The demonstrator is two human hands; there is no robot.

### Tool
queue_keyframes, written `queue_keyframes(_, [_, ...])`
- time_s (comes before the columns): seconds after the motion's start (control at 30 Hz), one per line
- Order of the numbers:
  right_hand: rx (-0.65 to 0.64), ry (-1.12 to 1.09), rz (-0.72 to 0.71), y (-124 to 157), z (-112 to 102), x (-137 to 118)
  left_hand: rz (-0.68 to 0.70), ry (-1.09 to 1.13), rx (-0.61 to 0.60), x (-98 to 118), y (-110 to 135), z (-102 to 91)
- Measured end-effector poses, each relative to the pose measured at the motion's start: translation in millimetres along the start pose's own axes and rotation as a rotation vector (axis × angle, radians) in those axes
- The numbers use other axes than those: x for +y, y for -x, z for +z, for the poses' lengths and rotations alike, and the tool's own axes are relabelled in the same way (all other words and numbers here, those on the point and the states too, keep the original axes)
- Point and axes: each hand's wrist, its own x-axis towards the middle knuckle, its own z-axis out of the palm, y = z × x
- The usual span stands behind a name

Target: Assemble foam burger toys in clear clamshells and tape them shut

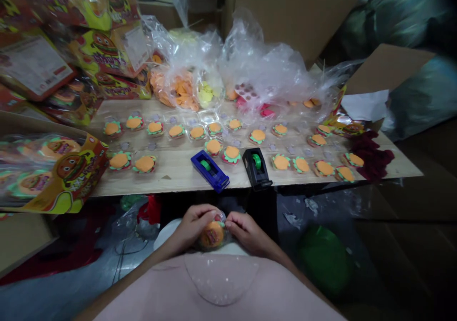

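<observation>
Close to my body, below the table's front edge, a toy burger in a clear plastic shell (213,235) is between my two hands. My left hand (198,222) wraps round its left side, with the thumb over the top. At the right rim of the shell, my right hand (243,229) pinches with thumb and fingers closed. An orange bun top with dark lettering shows through the plastic. On the table just ahead stand a blue tape dispenser (210,169) and a black tape dispenser (256,168), each with a green roll.
Rows of toy burgers (210,147) in clear shells cover the wooden table (178,178). Bags of orange pieces (182,90) lie at the back. A display box (76,178) of packed burgers stands left, stacked boxes (103,49) behind it. Dark red cloth (373,156) lies right.
</observation>
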Motion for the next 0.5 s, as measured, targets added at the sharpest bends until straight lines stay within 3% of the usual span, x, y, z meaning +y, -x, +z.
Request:
queue_keyframes(0.13, [0.03,0.144,-0.075,3.6,3.3,5.1,0.0,0.037,0.03,-3.9,-1.8,-1.5])
queue_keyframes(0.4, [-0.1,-0.028,-0.051,-6.8,1.9,8.5,0.013,0.005,-0.033,-0.4,-5.2,-3.1])
queue_keyframes(0.5, [-0.031,0.094,-0.09,-13.6,1.6,2.6,0.002,-0.003,-0.026,-0.2,-5.5,0.6])
